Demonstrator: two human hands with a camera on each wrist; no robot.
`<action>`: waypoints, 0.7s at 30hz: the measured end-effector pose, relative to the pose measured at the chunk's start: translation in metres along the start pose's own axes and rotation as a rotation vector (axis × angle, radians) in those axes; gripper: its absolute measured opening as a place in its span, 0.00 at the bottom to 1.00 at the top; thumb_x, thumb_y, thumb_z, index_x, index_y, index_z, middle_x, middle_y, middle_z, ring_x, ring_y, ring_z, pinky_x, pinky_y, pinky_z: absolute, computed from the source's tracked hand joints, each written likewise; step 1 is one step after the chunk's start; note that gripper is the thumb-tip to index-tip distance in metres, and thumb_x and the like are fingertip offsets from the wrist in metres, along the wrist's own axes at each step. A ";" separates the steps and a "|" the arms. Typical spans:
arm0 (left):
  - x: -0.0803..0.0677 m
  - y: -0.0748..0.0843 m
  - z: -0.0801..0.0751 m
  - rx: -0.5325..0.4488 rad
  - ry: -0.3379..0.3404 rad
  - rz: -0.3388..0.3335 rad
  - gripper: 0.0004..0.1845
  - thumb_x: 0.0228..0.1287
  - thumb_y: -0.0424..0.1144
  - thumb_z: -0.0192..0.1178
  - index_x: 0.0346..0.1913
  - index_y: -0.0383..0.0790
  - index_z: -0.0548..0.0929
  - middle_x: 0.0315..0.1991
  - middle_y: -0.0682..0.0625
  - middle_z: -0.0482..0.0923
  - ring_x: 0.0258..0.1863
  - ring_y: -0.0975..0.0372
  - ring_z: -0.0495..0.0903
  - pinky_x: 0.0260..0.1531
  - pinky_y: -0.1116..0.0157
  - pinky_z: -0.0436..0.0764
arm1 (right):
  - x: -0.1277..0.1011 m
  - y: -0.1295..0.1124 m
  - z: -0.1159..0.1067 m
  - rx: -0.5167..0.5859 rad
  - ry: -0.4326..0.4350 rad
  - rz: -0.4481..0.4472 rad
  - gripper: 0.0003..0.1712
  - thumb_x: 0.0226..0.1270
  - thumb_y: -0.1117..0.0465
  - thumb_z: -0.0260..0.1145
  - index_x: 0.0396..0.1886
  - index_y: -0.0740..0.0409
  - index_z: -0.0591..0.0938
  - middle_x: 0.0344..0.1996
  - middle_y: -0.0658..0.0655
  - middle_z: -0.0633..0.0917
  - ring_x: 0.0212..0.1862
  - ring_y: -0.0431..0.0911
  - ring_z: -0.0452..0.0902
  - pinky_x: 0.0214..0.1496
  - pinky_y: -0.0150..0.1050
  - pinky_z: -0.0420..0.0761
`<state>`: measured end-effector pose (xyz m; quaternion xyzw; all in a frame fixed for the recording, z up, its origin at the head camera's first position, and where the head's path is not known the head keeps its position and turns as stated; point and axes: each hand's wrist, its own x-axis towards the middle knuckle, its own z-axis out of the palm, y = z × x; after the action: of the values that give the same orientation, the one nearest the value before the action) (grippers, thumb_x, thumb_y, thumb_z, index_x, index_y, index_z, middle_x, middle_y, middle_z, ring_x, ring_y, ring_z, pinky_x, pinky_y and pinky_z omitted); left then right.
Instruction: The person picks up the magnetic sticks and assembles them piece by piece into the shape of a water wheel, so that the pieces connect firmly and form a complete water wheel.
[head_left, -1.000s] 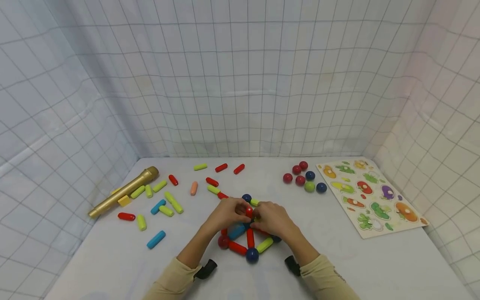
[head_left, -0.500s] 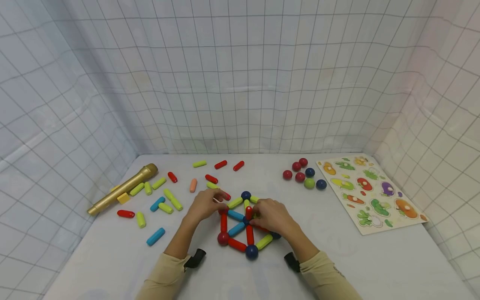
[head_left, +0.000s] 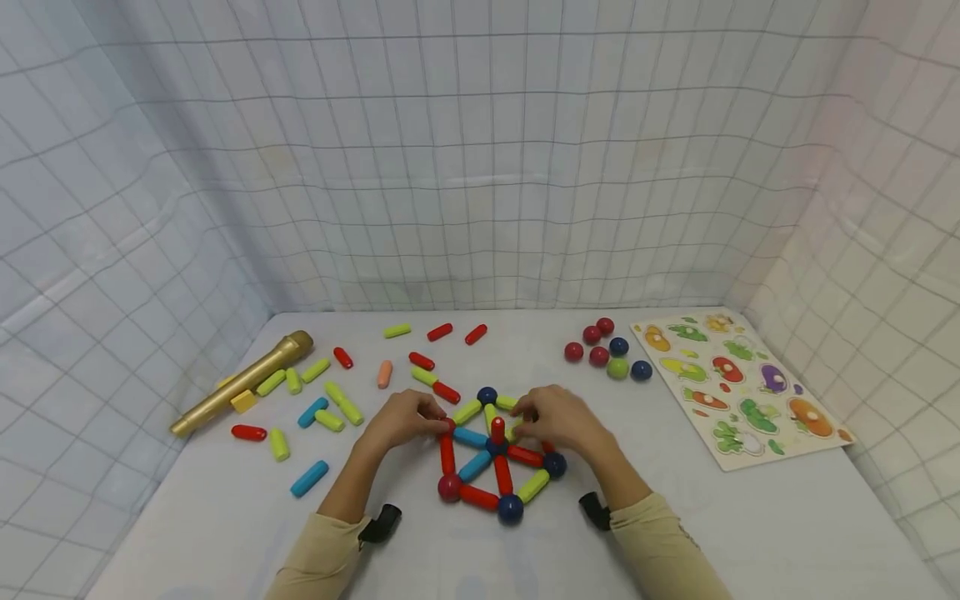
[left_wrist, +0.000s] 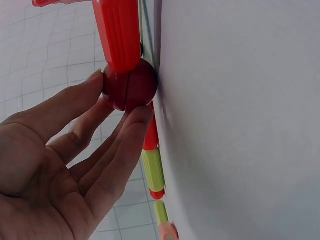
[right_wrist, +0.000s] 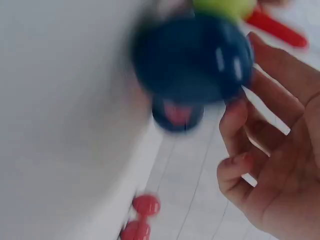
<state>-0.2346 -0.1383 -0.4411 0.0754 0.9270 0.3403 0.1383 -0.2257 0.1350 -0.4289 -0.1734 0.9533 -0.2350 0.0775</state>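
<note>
A flat wheel of toy building rods and balls lies between the hands. At its hub is a dark blue ball (head_left: pixel 497 447) with a red rod (head_left: pixel 498 427) standing upright on it. My left hand (head_left: pixel 401 421) pinches the red ball (left_wrist: pixel 142 87) at the wheel's upper left between thumb and fingers. My right hand (head_left: pixel 558 422) hovers over the wheel's upper right, thumb and fingers apart and loosely bent, hiding that corner. In the right wrist view, a blue ball (right_wrist: pixel 195 60) overlaps the fingertips. Another red ball (head_left: pixel 449 487) forms the lower left corner.
Loose green, red and blue rods lie to the left and back, including a blue rod (head_left: pixel 310 478). A gold toy microphone (head_left: pixel 243 383) lies far left beside yellow blocks (head_left: pixel 243 402). Several loose balls (head_left: pixel 599 356) sit back right, near a vegetable puzzle board (head_left: pixel 723 450).
Both hands have come away from the upright red rod. The left moved to the red ball at upper left; the right shifted slightly right and back. The upright rod now stands unheld.
</note>
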 end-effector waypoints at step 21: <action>-0.004 0.001 -0.002 0.015 -0.033 -0.023 0.07 0.59 0.40 0.69 0.37 0.41 0.86 0.29 0.53 0.81 0.30 0.61 0.74 0.31 0.68 0.76 | -0.006 0.140 -0.047 0.037 0.220 0.432 0.24 0.64 0.65 0.60 0.61 0.64 0.77 0.60 0.73 0.75 0.62 0.68 0.70 0.62 0.62 0.70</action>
<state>-0.2309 -0.1392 -0.4382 0.0716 0.9279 0.3305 0.1568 -0.2716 0.2730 -0.4536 0.0626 0.9665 -0.2478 0.0247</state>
